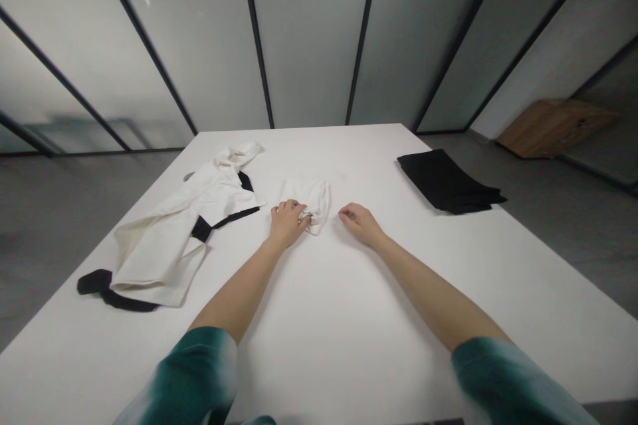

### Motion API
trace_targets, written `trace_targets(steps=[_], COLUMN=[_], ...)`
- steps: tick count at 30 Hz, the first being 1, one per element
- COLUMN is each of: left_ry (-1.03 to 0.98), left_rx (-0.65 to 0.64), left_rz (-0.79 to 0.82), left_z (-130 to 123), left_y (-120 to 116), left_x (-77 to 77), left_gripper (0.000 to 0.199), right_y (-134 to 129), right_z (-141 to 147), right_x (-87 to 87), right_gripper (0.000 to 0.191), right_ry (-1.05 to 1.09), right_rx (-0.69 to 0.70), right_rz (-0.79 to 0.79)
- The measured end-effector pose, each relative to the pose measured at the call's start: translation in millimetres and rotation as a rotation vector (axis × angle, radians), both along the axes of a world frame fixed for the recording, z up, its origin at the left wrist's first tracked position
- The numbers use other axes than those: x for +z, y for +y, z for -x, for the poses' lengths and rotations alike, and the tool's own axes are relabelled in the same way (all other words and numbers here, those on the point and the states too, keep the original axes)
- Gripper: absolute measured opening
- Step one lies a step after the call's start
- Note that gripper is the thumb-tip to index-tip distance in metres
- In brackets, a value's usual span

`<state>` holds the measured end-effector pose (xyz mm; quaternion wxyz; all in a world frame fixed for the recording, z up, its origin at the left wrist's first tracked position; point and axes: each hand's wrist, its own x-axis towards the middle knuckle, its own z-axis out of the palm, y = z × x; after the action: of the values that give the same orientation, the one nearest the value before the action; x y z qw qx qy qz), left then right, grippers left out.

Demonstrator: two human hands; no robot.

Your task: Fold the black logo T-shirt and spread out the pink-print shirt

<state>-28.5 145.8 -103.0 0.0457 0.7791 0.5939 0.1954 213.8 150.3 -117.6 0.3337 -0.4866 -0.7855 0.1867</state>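
A small white cloth with a gathered part (320, 198) lies at the middle of the white table (339, 319). My left hand (288, 222) rests on the cloth's near left part, with its thumb and fingers closed around the gathered bit. Just to the right of the cloth, my right hand (361, 223) hovers close to the tabletop without touching the fabric. Its fingers are curled together, and whether something small is between them cannot be made out.
A crumpled white garment (159, 239) with black straps and patches spreads over the table's left side. Folded black cloths (441, 179) lie stacked near the right edge. Beyond the table, a wooden box-like piece (553, 126) stands at the far right by the panelled wall.
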Motion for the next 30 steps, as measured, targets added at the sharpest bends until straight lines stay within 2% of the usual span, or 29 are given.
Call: trace_targets(steps=[3, 5, 7, 9, 11, 13, 15, 16, 18, 21, 24, 27, 29, 30], left_ry=[-0.082, -0.206, -0.414, -0.694, -0.979, -1.171, -1.215, -1.200, -1.167, -1.255, -1.411, -1.471, -1.368, -1.257], left_rx=[-0.030, -0.059, -0.106, -0.166, -0.212, -0.230, -0.224, -0.208, -0.138, 0.059, 0.248, 0.467, 0.596, 0.615], left_rz=[0.038, 0.086, 0.133, 0.205, 0.336, 0.478, 0.521, 0.496, 0.393, 0.254, 0.159, 0.094, 0.004, -0.073], left_z=[-4, -7, -9, -12, -16, -20, -25, -26, -24, -12, 12, 36, 48, 52], left_y=[1, 1, 2, 2, 1, -1, -2, -3, -1, 10, 27, 41, 43, 42], left_x=[1.0, 0.3, -1.5, -4.1, -7.0, -9.6, -11.3, -11.7, -11.6, -9.4, -6.7, -5.3, -4.8, -4.4], left_gripper=[0.023, 0.022, 0.022, 0.025, 0.027, 0.026, 0.024, 0.026, 0.027, 0.019, 0.016, 0.025, 0.034, 0.039], right_y=[-9, -14, -19, -21, -22, -22, -22, -22, -19, -9, 8, 29, 38, 40], right_z=[8, 17, 25, 30, 33, 33, 33, 33, 32, 23, 4, -25, -43, -51], right_x=[5.7, 9.7, 12.6, 14.7, 16.1, 16.2, 14.2, 12.3, 7.1, -0.2, -2.0, -0.7, -0.8, -1.2], right_gripper=[0.023, 0.035, 0.048, 0.052, 0.052, 0.058, 0.059, 0.054, 0.037, 0.021, 0.029, 0.038, 0.043, 0.044], right_ry=[-0.115, -0.212, -0.314, -0.379, -0.373, -0.322, -0.263, -0.229, -0.135, 0.114, 0.471, 0.773, 0.871, 0.878], right_rx=[0.120, 0.146, 0.113, 0.068, 0.027, -0.007, -0.018, -0.014, -0.004, -0.026, -0.135, -0.270, -0.365, -0.426], right_rz=[-0.081, -0.104, -0.091, -0.070, -0.070, -0.073, -0.052, -0.031, 0.021, 0.136, 0.246, 0.270, 0.245, 0.208])
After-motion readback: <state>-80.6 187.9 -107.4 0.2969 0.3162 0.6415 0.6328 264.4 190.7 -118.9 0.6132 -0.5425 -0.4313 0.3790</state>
